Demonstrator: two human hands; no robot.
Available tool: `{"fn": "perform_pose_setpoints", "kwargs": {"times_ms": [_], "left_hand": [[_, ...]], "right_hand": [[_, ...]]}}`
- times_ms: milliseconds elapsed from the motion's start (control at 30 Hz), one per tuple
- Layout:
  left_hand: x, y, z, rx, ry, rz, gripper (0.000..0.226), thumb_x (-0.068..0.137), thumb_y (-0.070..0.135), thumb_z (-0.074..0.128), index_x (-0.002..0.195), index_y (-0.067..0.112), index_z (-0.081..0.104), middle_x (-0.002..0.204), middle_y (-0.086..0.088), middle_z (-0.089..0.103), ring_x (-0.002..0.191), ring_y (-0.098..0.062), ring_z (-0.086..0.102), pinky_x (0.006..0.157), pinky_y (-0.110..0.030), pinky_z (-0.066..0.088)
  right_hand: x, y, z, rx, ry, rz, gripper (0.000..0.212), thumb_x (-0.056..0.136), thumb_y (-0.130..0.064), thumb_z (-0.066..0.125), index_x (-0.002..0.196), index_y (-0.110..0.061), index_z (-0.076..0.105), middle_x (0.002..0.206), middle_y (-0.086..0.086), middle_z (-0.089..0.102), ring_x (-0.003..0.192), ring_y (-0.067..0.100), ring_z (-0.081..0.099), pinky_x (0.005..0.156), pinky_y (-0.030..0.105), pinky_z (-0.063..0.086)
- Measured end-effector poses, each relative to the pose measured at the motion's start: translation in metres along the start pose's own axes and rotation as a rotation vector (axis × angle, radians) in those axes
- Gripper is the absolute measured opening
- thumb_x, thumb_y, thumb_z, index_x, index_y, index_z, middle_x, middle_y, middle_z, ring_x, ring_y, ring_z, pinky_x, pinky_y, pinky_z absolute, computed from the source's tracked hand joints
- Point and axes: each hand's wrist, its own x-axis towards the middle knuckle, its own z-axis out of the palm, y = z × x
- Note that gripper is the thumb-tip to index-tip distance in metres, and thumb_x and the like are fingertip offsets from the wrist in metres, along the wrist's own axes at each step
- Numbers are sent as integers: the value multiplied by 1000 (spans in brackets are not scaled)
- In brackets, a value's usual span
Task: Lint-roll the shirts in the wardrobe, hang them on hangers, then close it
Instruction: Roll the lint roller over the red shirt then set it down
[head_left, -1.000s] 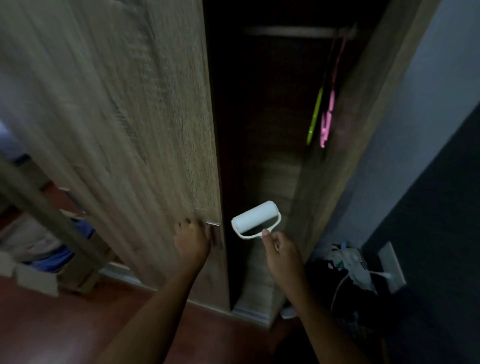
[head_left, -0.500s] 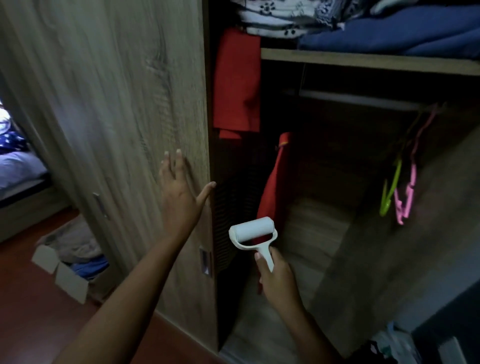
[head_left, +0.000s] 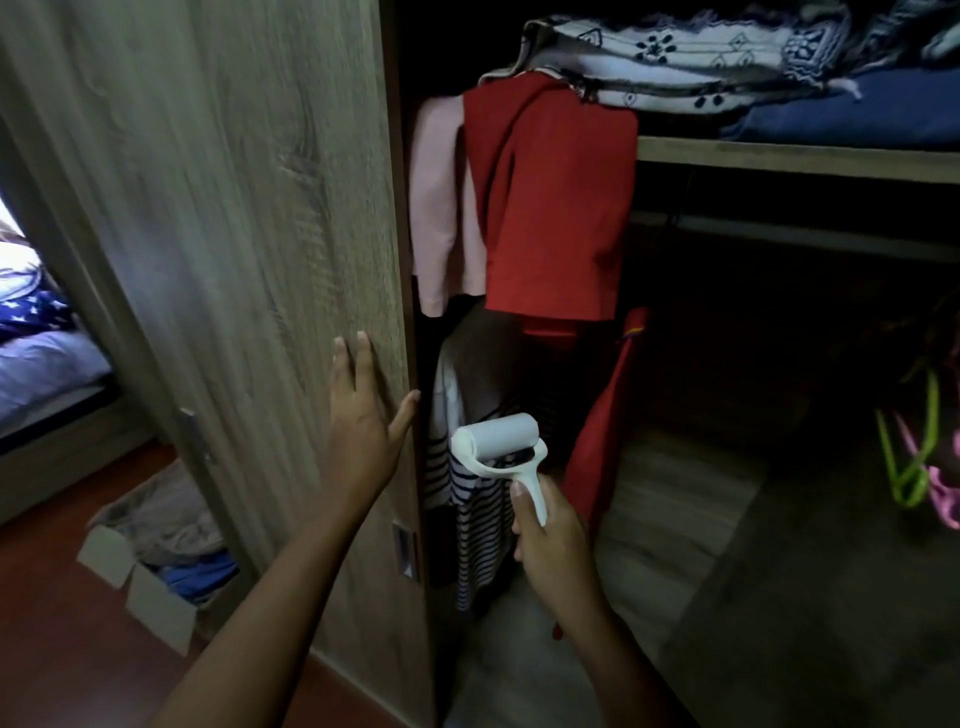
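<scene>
Head view: we're pressing our left hand (head_left: 363, 421), fingers straight, flat on the wardrobe door (head_left: 234, 234), likely to hold it open; our right hand (head_left: 550, 535) is clamping the lint roller (head_left: 498, 434) handle, ready beside the striped shirt (head_left: 478, 509). Red shirt (head_left: 556, 208) is draping off the shelf (head_left: 779, 156).

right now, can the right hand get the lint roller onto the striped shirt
Probably yes. The right hand grips the lint roller, which sits just in front of the striped shirt with nothing between them. The left hand lies flat on the wardrobe door, which leaves that side open.
</scene>
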Motion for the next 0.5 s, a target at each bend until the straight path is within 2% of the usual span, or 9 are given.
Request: {"fn": "perform_pose_setpoints", "kwargs": {"times_ms": [67, 200, 367, 433, 500], "left_hand": [[5, -8, -3, 8, 1, -1, 88, 92, 35, 67, 159, 13, 14, 165, -20, 10, 153, -29, 13, 121, -34, 17], [14, -24, -9, 6, -1, -6, 86, 93, 34, 65, 159, 13, 14, 165, -19, 10, 153, -29, 13, 120, -33, 16], [23, -38, -16, 38, -11, 2, 86, 94, 36, 64, 159, 14, 12, 166, -18, 9, 153, -28, 12, 119, -33, 16], [26, -41, -17, 40, -12, -9, 86, 94, 37, 63, 159, 14, 12, 166, -18, 9, 153, -29, 13, 118, -31, 16], [27, -42, -17, 54, -7, -1, 85, 94, 37, 63, 159, 12, 13, 165, -19, 10, 152, -29, 14, 117, -30, 15]], "right_hand": [[2, -1, 9, 0, -3, 8, 35, 92, -62, 43, 93, -32, 59, 71, -15, 61, 62, 10, 59, 64, 42, 56], [0, -5, 24, 5, -18, -11, 22, 99, -51, 47, 87, -35, 56, 70, -14, 61, 61, 7, 59, 60, 37, 52], [-1, -22, 28, 97, -29, -38, 17, 100, -42, 50, 88, -37, 60, 69, -18, 61, 62, 2, 56, 60, 26, 44], [-2, -30, 24, 119, 15, -73, 15, 99, -40, 51, 88, -33, 61, 70, -21, 61, 66, 1, 58, 63, 20, 43], [-3, -33, 19, 140, 51, -96, 16, 99, -37, 52, 91, -28, 63, 69, -21, 59, 66, 1, 56, 64, 20, 42]]}}
